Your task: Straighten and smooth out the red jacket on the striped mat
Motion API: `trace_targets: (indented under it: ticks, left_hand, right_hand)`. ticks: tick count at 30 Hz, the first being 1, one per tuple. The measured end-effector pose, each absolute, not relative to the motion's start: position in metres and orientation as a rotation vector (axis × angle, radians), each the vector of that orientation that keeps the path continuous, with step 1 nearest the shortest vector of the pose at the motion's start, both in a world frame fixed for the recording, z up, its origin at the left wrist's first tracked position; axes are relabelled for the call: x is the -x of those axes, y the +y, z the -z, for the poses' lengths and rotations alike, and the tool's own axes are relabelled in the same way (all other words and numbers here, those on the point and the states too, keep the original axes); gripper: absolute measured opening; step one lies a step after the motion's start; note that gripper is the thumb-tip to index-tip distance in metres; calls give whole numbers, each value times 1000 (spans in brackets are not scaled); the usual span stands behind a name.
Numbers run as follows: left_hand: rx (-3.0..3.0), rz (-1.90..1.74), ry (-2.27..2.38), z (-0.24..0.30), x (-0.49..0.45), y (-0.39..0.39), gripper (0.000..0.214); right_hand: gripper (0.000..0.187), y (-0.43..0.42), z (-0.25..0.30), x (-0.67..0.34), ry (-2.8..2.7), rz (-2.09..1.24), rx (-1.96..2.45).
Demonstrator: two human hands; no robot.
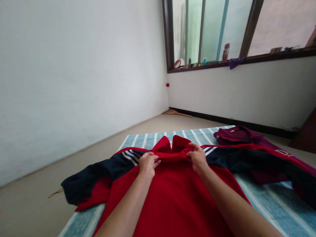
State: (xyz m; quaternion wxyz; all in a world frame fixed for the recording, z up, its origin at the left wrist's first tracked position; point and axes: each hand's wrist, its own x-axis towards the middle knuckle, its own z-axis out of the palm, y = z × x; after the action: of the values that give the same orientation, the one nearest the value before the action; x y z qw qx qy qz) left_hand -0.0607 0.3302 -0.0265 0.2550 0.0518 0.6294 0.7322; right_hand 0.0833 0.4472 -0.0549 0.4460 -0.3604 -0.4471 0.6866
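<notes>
A red jacket (176,194) with navy sleeves and white shoulder stripes lies spread flat on a blue-and-white striped mat (276,204). My left hand (147,163) pinches the red collar (170,148) on its left side. My right hand (197,157) grips the same collar on its right side. Both hands have their fingers closed on the fabric. The jacket's left sleeve (93,179) hangs over the mat's edge onto the floor; the right sleeve (261,163) stretches off to the right.
A folded maroon garment (234,135) lies on the mat behind the right sleeve. White walls meet at the corner ahead. A window sill (237,61) holds small bottles, a red round object and a purple cloth. A broom (176,113) lies by the far wall.
</notes>
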Motion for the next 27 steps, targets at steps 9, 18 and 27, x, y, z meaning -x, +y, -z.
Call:
trace_targets:
  ticks: [9, 18, 27]
  left_hand:
    - [-66, -2122, 1352, 16, 68, 331, 22]
    - [-138, -2218, 1460, 28, 65, 333, 11]
    - [-316, -2259, 1759, 32, 65, 331, 25]
  right_hand:
    - [34, 451, 44, -86, -879, -1910, 742]
    - [28, 444, 52, -74, -1053, -1747, 923]
    - [32, 445, 58, -79, -1380, -1520, 1049]
